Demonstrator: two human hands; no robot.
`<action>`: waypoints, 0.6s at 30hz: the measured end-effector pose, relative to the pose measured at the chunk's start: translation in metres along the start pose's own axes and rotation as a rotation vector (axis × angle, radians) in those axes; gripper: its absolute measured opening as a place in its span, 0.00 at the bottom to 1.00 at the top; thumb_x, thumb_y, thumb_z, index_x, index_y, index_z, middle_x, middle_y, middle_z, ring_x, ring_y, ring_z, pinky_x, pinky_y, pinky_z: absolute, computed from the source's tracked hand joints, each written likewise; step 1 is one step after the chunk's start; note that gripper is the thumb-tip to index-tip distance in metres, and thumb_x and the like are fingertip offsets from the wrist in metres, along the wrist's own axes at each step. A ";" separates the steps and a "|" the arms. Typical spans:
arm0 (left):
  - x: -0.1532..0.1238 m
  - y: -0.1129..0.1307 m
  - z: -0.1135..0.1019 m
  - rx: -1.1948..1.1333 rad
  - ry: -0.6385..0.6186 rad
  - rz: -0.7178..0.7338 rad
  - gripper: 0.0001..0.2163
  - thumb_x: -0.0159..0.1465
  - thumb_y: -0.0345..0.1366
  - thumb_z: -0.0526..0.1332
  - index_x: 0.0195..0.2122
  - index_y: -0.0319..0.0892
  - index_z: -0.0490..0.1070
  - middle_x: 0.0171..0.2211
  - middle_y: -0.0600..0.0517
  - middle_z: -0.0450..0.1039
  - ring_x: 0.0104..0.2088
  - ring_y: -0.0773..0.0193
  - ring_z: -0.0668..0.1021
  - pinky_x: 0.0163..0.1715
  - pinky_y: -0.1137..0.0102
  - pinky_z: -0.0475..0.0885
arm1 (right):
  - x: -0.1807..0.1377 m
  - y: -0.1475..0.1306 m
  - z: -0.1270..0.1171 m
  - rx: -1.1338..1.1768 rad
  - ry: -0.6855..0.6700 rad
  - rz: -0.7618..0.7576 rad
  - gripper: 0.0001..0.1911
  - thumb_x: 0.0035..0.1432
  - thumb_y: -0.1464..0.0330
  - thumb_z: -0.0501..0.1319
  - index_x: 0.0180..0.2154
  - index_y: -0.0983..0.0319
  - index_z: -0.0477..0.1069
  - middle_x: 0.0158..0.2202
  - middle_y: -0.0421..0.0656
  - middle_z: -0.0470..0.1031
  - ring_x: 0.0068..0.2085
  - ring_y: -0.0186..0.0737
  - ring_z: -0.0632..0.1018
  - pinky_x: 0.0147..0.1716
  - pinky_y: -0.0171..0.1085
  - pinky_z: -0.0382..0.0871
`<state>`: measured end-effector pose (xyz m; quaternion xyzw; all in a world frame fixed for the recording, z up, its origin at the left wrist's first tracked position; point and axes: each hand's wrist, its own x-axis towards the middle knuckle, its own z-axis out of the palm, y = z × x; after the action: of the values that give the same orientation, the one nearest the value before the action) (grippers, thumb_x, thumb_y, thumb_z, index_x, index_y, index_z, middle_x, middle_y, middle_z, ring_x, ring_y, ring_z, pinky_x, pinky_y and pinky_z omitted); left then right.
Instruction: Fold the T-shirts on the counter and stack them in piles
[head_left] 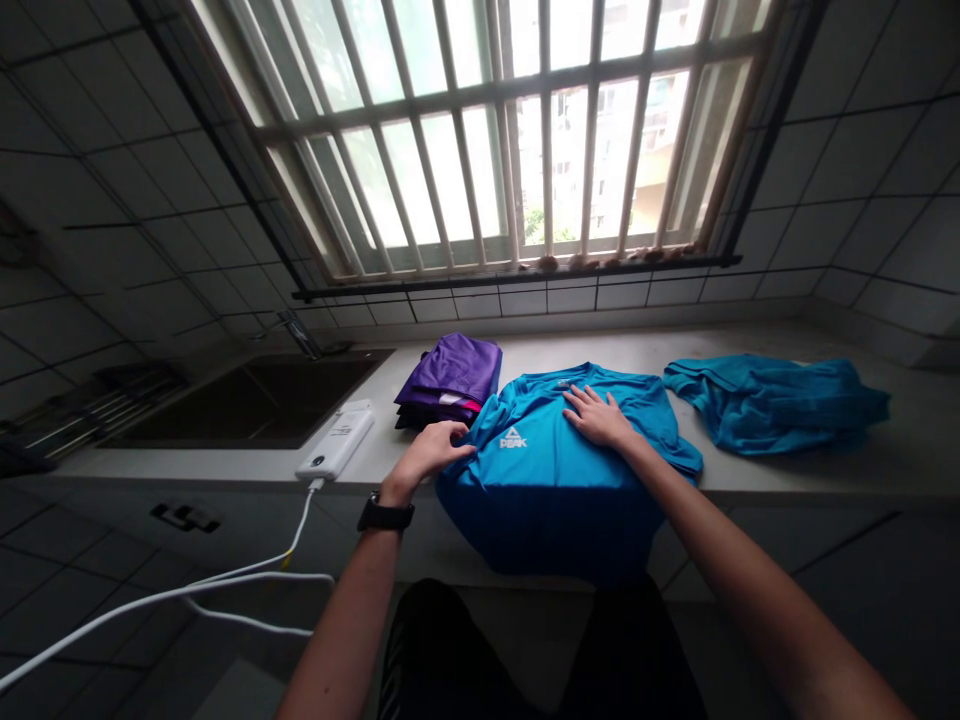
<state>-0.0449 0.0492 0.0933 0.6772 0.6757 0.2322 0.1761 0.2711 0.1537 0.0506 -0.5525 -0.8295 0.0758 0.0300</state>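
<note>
A blue T-shirt with a white PEAK logo lies spread on the countertop, its lower part hanging over the front edge. My left hand, with a black watch on the wrist, has its thumb and fingers closed on the shirt's left sleeve edge. Flat on the upper chest of the shirt rests my right hand, fingers extended and slightly spread. Just beyond my left hand sits a stack of folded purple and dark clothing. Another blue garment lies crumpled to the right of the shirt.
A white power bank with a white cable lies near the counter's front edge. Left of it are a dark sink and a faucet. Behind the countertop is a barred window.
</note>
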 end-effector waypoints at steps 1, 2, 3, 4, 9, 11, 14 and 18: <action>0.001 0.000 -0.001 -0.025 0.020 -0.006 0.08 0.51 0.41 0.69 0.31 0.46 0.82 0.37 0.48 0.85 0.39 0.50 0.84 0.42 0.65 0.76 | 0.000 0.000 0.000 0.002 -0.001 0.001 0.33 0.76 0.54 0.40 0.76 0.54 0.50 0.79 0.42 0.42 0.78 0.51 0.47 0.73 0.62 0.44; 0.002 0.001 -0.004 -0.052 0.053 -0.016 0.08 0.53 0.40 0.67 0.32 0.46 0.82 0.37 0.48 0.85 0.40 0.51 0.84 0.43 0.65 0.77 | 0.000 0.000 -0.001 0.004 -0.003 0.001 0.33 0.76 0.54 0.41 0.76 0.54 0.50 0.79 0.42 0.42 0.78 0.51 0.47 0.73 0.62 0.44; 0.004 0.002 -0.008 -0.073 0.104 -0.028 0.08 0.55 0.40 0.65 0.33 0.46 0.82 0.37 0.48 0.85 0.40 0.51 0.84 0.44 0.65 0.77 | -0.001 -0.001 -0.001 0.006 -0.004 0.001 0.33 0.76 0.54 0.41 0.76 0.54 0.50 0.79 0.42 0.42 0.78 0.51 0.47 0.73 0.62 0.44; 0.006 0.003 -0.015 -0.085 0.175 -0.040 0.09 0.57 0.39 0.63 0.35 0.45 0.82 0.38 0.48 0.85 0.41 0.52 0.84 0.45 0.65 0.77 | -0.001 -0.001 -0.001 0.007 -0.004 0.002 0.33 0.76 0.54 0.41 0.76 0.54 0.50 0.79 0.42 0.42 0.78 0.52 0.47 0.73 0.62 0.44; 0.029 0.009 -0.056 -0.038 0.555 -0.123 0.10 0.64 0.34 0.59 0.41 0.41 0.80 0.42 0.47 0.83 0.47 0.56 0.82 0.50 0.67 0.73 | -0.002 -0.001 -0.002 0.001 0.007 -0.007 0.33 0.76 0.55 0.41 0.76 0.56 0.51 0.79 0.44 0.44 0.78 0.53 0.47 0.73 0.63 0.45; 0.037 0.009 -0.066 -0.029 0.585 -0.170 0.09 0.66 0.35 0.59 0.41 0.39 0.78 0.40 0.47 0.81 0.45 0.57 0.81 0.49 0.66 0.72 | -0.001 -0.001 -0.001 -0.005 0.010 -0.008 0.33 0.76 0.55 0.41 0.76 0.56 0.52 0.79 0.44 0.44 0.78 0.53 0.48 0.73 0.63 0.45; 0.039 0.011 -0.071 -0.049 0.558 -0.172 0.09 0.65 0.36 0.61 0.41 0.39 0.78 0.36 0.48 0.79 0.40 0.58 0.80 0.45 0.66 0.74 | 0.001 0.000 0.001 -0.008 0.009 -0.010 0.33 0.76 0.55 0.41 0.76 0.56 0.51 0.79 0.43 0.44 0.78 0.53 0.48 0.73 0.63 0.45; 0.021 0.021 -0.066 -0.206 0.207 0.030 0.21 0.58 0.46 0.70 0.50 0.42 0.76 0.41 0.50 0.80 0.40 0.58 0.80 0.37 0.68 0.76 | 0.002 0.002 0.004 -0.005 0.031 -0.024 0.33 0.76 0.55 0.41 0.76 0.55 0.51 0.79 0.43 0.45 0.78 0.53 0.48 0.73 0.64 0.45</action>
<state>-0.0647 0.0643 0.1614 0.6382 0.6525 0.3714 0.1705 0.2716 0.1563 0.0464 -0.5437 -0.8357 0.0647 0.0424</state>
